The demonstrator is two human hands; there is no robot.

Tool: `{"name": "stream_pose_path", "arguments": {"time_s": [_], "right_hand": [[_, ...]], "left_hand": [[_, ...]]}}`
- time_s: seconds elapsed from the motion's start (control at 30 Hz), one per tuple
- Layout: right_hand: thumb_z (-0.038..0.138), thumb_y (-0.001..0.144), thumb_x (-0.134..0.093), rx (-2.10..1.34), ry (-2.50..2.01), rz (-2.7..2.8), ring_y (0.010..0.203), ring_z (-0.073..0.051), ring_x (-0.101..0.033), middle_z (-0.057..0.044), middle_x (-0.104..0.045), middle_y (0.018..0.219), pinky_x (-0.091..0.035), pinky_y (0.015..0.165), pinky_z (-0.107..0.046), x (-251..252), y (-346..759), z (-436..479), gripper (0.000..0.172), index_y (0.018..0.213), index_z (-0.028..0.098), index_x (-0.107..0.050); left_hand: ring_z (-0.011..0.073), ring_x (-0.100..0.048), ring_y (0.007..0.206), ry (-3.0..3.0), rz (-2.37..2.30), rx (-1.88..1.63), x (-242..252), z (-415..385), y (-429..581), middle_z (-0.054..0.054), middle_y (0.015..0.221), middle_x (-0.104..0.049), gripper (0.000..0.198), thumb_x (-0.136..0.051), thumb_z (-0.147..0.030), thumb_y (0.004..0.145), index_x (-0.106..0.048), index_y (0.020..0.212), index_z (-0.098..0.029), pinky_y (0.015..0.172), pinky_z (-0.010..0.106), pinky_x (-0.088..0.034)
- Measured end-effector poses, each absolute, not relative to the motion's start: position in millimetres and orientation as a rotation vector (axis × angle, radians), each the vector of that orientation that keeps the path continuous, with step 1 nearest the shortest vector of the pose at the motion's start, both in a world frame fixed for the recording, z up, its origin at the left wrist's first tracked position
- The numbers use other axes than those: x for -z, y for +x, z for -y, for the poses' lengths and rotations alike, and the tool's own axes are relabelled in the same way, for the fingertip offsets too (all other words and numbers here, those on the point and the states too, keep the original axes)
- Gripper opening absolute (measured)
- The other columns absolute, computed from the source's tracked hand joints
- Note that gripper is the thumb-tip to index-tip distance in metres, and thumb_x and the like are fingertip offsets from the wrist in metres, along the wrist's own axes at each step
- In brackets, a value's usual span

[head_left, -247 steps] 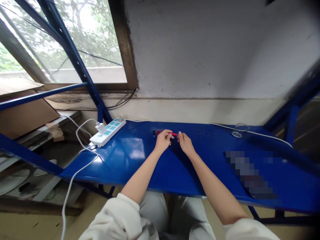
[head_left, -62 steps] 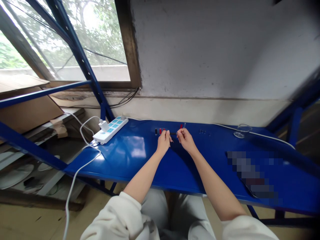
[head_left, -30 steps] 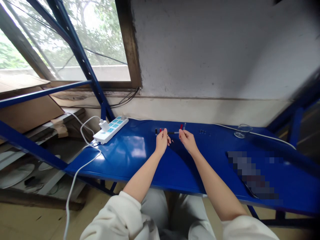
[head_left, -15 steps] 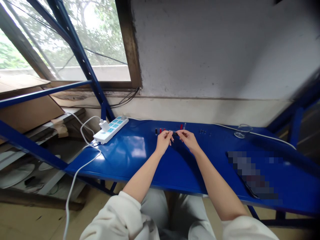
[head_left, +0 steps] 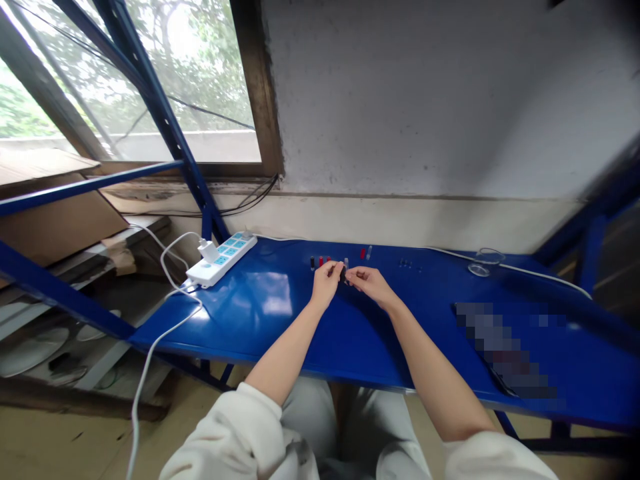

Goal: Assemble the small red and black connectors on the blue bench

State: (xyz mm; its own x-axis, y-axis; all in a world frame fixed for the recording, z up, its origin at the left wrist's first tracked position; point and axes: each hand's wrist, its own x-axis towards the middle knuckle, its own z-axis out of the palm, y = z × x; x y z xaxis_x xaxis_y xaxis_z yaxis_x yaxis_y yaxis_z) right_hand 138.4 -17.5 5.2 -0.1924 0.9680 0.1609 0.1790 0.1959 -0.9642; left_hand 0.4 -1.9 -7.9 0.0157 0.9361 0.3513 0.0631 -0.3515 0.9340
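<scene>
Dark piece (head_left: pixel 343 273) pinched by left hand (head_left: pixel 325 285) and right hand (head_left: pixel 370 285)

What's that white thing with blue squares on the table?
It's a power strip: a long white plastic bar with blue sockets on top. It lies flat and slanted at the blue table's far left corner. A white charger is plugged in, and a white cable trails off the edge. Nothing else touches it.

Two hands (head_left: pixel 326 283), one power strip (head_left: pixel 221 260), one glass dish (head_left: pixel 481 265), three red pieces (head_left: pixel 363 254)
</scene>
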Motion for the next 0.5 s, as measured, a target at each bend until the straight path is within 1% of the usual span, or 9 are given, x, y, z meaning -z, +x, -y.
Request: {"name": "stream_pose_path", "arguments": {"time_s": [0.1,0.2,0.37,0.43,0.5], "right_hand": [[0.043,0.067,-0.059,-1.110,-1.113,1.565,0.049,-0.007,-0.041,-0.001,-0.056,0.062,-0.032,0.049,-0.023,-3.5,139.4,16.0,0.031,0.078,0.014,-0.061],[0.045,0.066,-0.061,-1.116,-1.101,1.569,0.050,-0.008,-0.043,0.000,-0.056,0.062,-0.034,0.049,-0.023,-2.0,138.3,15.1,0.033,0.078,0.014,-0.060],[0.046,0.062,-0.062,-1.041,-1.109,1.658,0.054,-0.010,-0.048,0.001,-0.054,0.060,-0.037,0.053,-0.024,2.7,137.2,12.2,0.032,0.065,0.016,-0.052],[0.045,0.064,-0.061,-0.944,-1.173,1.765,0.054,-0.010,-0.048,0.002,-0.053,0.058,-0.037,0.054,-0.024,3.7,142.4,7.7,0.030,0.063,0.016,-0.052],[0.042,0.065,-0.059,-0.807,-1.279,1.877,0.054,-0.010,-0.047,0.001,-0.053,0.057,-0.036,0.053,-0.024,3.1,152.5,0.5,0.027,0.061,0.016,-0.053]], "left_hand": [[0.0089,-0.049,0.053,1.541,-1.075,-1.435,7.5,1.8,0.2,0.000,0.057,-0.055,0.033,-0.048,-0.043,0.078,-0.062,0.078,-0.014,0.053,0.020,-0.039],[0.0125,-0.056,0.064,1.567,-1.078,-1.446,7.3,2.0,0.7,0.004,0.071,-0.063,0.034,-0.048,-0.043,0.078,-0.065,0.080,-0.014,0.060,0.022,-0.043],[0.0155,-0.059,0.077,1.676,-1.052,-1.403,8.6,2.7,1.6,0.007,0.086,-0.065,0.033,-0.047,-0.041,0.079,-0.065,0.083,-0.015,0.068,0.024,-0.045],[0.0146,-0.058,0.075,1.754,-1.102,-1.379,9.3,3.3,1.4,0.006,0.087,-0.065,0.032,-0.045,-0.040,0.080,-0.064,0.087,-0.016,0.068,0.024,-0.044],[0.0134,-0.057,0.069,1.835,-1.187,-1.365,9.7,4.4,0.9,0.006,0.086,-0.065,0.033,-0.041,-0.040,0.082,-0.063,0.089,-0.016,0.065,0.024,-0.043]]}}
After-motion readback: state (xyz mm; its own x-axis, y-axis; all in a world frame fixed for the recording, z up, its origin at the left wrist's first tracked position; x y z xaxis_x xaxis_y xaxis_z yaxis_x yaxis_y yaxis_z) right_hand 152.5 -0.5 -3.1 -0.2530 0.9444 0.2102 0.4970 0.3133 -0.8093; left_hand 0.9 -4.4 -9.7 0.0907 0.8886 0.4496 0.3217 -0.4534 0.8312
